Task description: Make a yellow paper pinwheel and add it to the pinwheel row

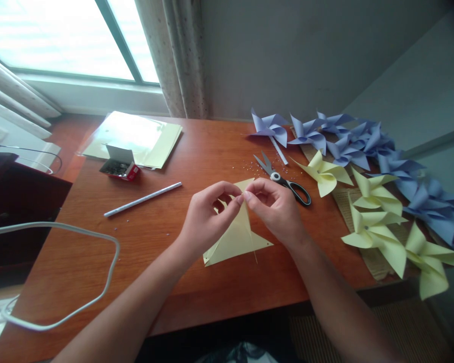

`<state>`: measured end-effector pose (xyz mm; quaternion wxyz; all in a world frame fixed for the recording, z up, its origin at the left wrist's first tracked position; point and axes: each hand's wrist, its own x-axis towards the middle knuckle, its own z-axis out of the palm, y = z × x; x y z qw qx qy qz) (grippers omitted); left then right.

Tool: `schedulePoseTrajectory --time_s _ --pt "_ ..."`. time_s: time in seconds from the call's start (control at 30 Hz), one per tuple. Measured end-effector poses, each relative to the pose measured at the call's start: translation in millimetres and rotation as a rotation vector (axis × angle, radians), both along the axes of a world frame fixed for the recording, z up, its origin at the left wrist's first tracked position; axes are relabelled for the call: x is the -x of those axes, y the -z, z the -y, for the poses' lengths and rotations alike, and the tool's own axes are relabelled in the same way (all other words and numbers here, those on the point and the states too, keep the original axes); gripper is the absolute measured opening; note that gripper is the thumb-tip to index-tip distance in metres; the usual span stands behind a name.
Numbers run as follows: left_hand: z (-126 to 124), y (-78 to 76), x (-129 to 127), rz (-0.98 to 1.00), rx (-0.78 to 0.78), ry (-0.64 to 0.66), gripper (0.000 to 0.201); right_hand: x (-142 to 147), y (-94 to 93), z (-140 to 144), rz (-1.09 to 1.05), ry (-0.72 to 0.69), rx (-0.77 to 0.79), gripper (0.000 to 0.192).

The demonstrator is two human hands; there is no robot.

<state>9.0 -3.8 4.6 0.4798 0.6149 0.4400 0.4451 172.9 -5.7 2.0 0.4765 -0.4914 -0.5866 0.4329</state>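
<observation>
My left hand (214, 206) and my right hand (274, 209) meet over a yellow paper sheet (230, 247) with cut, pointed corners. Thumb and forefinger of each hand are pinched together, the fingertips touching. Whatever is between them is too small to make out. A thin strand (256, 254) shows over the sheet's lower right part and past its edge. Small dark holes mark some of the paper's corners. Just beyond my right hand lie scissors (278, 177) with black handles, blades apart.
Yellow pinwheels (376, 229) and blue pinwheels (348, 151) crowd the right side. A patterned straw (143, 199), a small open red box (121, 169) and a stack of paper sheets (168, 143) are at left. A white cable (111, 277) loops over the table's left edge. Tiny beads are scattered near the scissors.
</observation>
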Motion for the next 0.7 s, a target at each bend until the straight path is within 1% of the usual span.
schedulePoseTrajectory --time_s 0.13,0.23,0.3,0.33,0.4,0.43,0.47,0.53,0.6,0.7 --pt "0 2.0 -1 0.080 0.110 -0.004 0.015 3 -0.1 1 0.000 0.001 -0.016 0.008" --pt "-1 2.9 0 0.088 0.119 -0.015 0.014 -6 -6.7 -1 0.053 -0.039 -0.026 0.008" --pt "-2 3.3 2 0.082 0.101 -0.029 0.013 -24 -12.7 -5 0.196 -0.105 -0.018 0.010" --pt "-2 3.3 3 0.080 0.094 -0.035 0.013 -36 -14.9 -7 0.295 -0.107 -0.003 0.015" --pt "-3 3.3 5 0.082 0.090 -0.042 0.012 -62 -16.1 -12 0.482 0.099 -0.042 0.020" --pt "-4 3.3 5 0.082 0.092 -0.040 0.012 -74 -14.9 -13 0.609 0.185 -0.054 0.021" --pt "-4 3.3 6 0.080 0.094 -0.038 0.012 -84 -12.7 -15 0.716 0.223 -0.043 0.022" --pt "-5 3.7 7 0.072 0.094 -0.038 0.012 -98 -6.5 -15 0.801 0.204 0.043 0.033" --pt "-7 4.7 8 0.064 0.088 -0.036 0.011 -102 -0.2 -14 0.882 0.164 0.095 0.046" --pt "-9 6.4 9 0.065 0.087 -0.035 0.012 -99 6.9 -13 1.028 0.149 0.086 0.057"
